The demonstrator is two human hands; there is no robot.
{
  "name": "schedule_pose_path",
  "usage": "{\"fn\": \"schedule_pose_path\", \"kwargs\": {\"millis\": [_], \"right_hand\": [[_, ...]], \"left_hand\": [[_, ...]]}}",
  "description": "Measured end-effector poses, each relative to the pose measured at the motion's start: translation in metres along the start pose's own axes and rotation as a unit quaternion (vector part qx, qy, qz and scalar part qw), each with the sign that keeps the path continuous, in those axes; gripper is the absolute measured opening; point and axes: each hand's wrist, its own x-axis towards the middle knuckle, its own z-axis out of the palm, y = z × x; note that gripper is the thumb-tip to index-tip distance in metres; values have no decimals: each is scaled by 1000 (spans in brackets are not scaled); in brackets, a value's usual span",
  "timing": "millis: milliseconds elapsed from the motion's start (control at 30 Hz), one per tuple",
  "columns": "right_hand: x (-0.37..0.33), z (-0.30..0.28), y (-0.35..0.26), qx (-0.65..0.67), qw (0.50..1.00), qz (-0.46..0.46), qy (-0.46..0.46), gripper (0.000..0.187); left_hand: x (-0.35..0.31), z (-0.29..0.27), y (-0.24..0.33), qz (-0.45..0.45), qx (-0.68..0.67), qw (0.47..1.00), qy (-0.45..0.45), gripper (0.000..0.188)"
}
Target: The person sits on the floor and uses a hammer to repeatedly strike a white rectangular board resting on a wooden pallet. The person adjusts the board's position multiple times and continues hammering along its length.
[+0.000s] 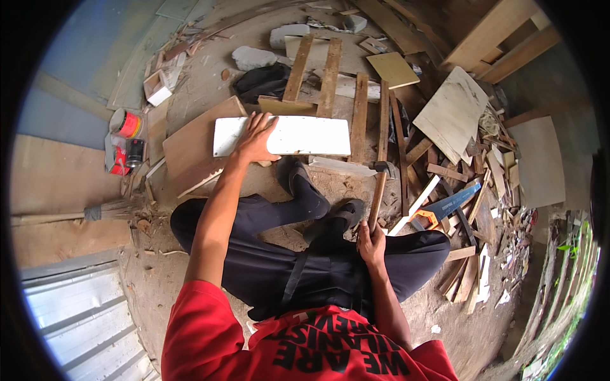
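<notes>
My left hand (257, 138) lies across the left part of a white board (312, 134), fingers over its face and far edge, thumb along its near edge. The board sits level beyond my feet, partly over a brown wooden panel (198, 141). In my right hand (371, 243) is a hammer (378, 198), gripped low on its wooden handle. Its dark head points away from me, just right of a pale strip (343, 166) on the near side of the board. The hammer and the board are apart.
Wooden slats (359, 117) lie beyond the board. A blue handsaw (451, 202) with an orange handle rests on scrap wood to the right. Cans (127, 124) stand at left, near a broom-like bundle (108, 211). A pale panel (452, 114) leans on the right-hand pile.
</notes>
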Motion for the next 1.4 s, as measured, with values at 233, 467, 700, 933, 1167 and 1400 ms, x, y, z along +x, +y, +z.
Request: {"fn": "schedule_pose_path", "kwargs": {"millis": [233,467,700,933,1167,1400], "right_hand": [[-2,2,-16,8,1000,27,7,32],[1,2,-22,41,997,70,-6,35],[7,3,-18,-41,998,38,-6,33],[9,32,-58,23,995,86,-51,44],[21,70,-51,-130,987,-78,-47,46],[12,68,-57,-79,993,-49,-69,44]], "left_hand": [[-4,0,-1,11,-17,999,34,118],[8,-7,17,59,-103,991,69,113],[21,11,28,33,-44,998,18,123],[19,8,32,24,-31,999,20,124],[19,6,33,34,-43,998,39,119],[19,7,35,9,-21,999,25,122]]}}
